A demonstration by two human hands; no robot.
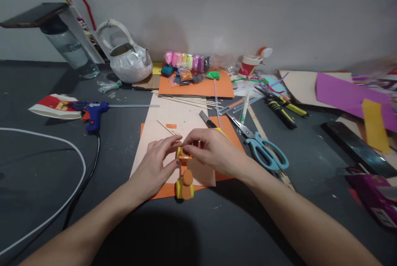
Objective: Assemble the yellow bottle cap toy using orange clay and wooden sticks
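A small model [187, 178] in orange and yellow, apparently made of foam or clay, lies on the pale sheet of paper [203, 175]. Rounded yellow and orange pieces form its near end, and an orange strip runs from there to the far end. My left hand [156, 164] curls around the model's far end from the left, its thumb tip against the side. From the right, my right hand [212, 148] pinches that same end between thumb and forefinger. Those fingertips hide part of the model. Thin wooden sticks [169, 128] and an orange scrap [171, 125] lie just beyond my hands.
Blue-handled scissors [268, 150], a box cutter [207, 119] and pliers [282, 111] lie to the right. A blue glue gun [96, 115] with its cord is on the left. Behind stand a silver kettle [130, 65], a tilted bottle [72, 51] and clay packets [189, 61].
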